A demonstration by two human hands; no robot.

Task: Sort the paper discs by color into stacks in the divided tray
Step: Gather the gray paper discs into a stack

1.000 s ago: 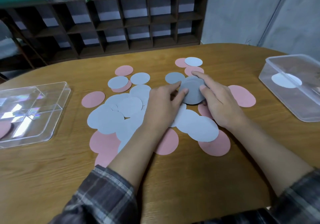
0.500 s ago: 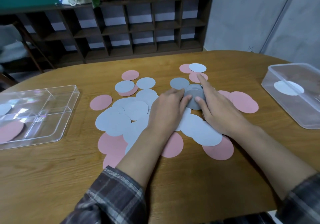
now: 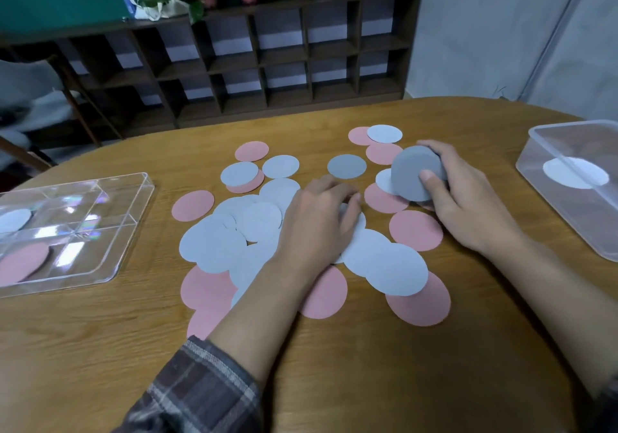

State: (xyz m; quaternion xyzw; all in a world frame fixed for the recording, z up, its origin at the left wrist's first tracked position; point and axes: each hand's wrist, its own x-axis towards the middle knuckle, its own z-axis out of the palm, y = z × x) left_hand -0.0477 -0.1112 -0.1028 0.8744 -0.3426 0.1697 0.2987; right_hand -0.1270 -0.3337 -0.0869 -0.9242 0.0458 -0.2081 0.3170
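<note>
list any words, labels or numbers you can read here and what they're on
None to read.
The discs, the grey stack in the right hand, the tray and the tub show no print.
The white patch in the tub looks blank.

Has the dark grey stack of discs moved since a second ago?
Yes. The right hand has lifted the dark grey stack and tilted it, carrying it rightward, away from the lone dark grey disc.

The wooden table (image 3: 368, 375) carries scattered pink and grey paper discs (image 3: 214, 245), a divided tray (image 3: 110, 255) and a clear tub (image 3: 548, 151).
</note>
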